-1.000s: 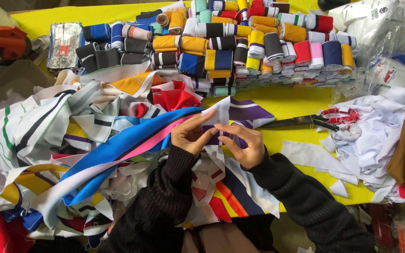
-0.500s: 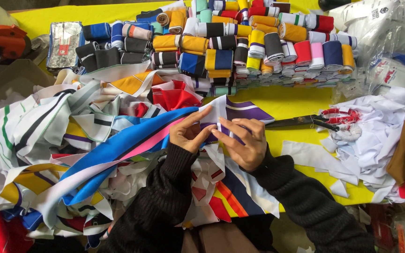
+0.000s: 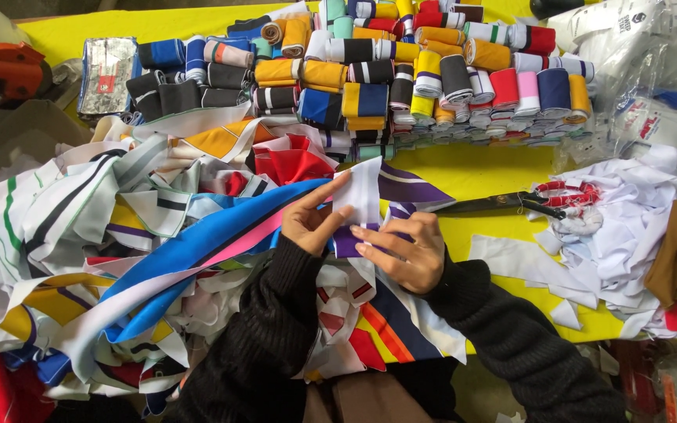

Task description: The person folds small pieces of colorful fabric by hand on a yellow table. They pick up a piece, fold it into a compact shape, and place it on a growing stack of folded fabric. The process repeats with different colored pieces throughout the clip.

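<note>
nearest, black ribbed knit sleeves (image 3: 276, 337) lead to both hands at the middle of the yellow bench (image 3: 472, 168). the left hand (image 3: 311, 223) pinches the edge of a white and purple fabric strip (image 3: 363, 200), forefinger stretched along it; the right hand (image 3: 401, 251) presses flat, fingers closed over its purple end. a soft heap of striped offcuts (image 3: 103, 235) lies left, scissors (image 3: 511, 204) right, tight fabric rolls (image 3: 401, 74) beyond. since half a second ago the strip stands taller and flatter.
</note>
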